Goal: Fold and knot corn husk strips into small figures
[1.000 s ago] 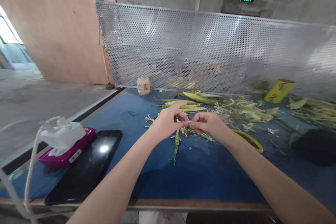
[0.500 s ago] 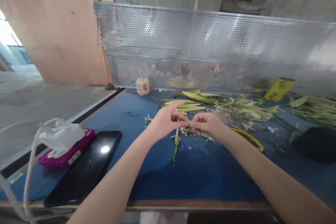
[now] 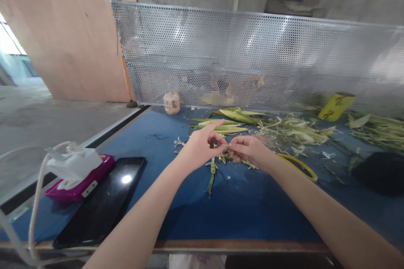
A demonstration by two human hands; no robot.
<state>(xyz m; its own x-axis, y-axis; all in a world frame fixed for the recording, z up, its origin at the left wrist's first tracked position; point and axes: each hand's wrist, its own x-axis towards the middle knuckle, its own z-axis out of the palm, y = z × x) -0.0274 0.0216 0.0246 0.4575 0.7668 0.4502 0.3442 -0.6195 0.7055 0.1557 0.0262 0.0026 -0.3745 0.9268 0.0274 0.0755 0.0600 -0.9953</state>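
Observation:
My left hand (image 3: 199, 146) and my right hand (image 3: 249, 150) meet fingertip to fingertip above the table. Between their pinched thumbs and fingers is a thin, pale strip of corn husk (image 3: 225, 146), mostly covered by the fingertips. Just below lies a green braided piece of husk (image 3: 212, 169) with a loose tail pointing toward me. More small knotted husk pieces (image 3: 224, 157) lie under the hands, partly hidden. Long green corn husk leaves (image 3: 233, 127) rest right behind my left hand.
A pile of shredded husk (image 3: 296, 130), a yellow can-like container (image 3: 336, 106) and a yellow ring (image 3: 298, 166) are to the right. On the left lie a tablet (image 3: 104, 201) and a purple tissue box (image 3: 75, 189). A jar (image 3: 171, 103) stands before the perforated metal screen (image 3: 195, 50).
Both hands stay in nearly the same place. The fingertips have shifted slightly around the strip, and the gap between my left thumb and index finger looks rounder.

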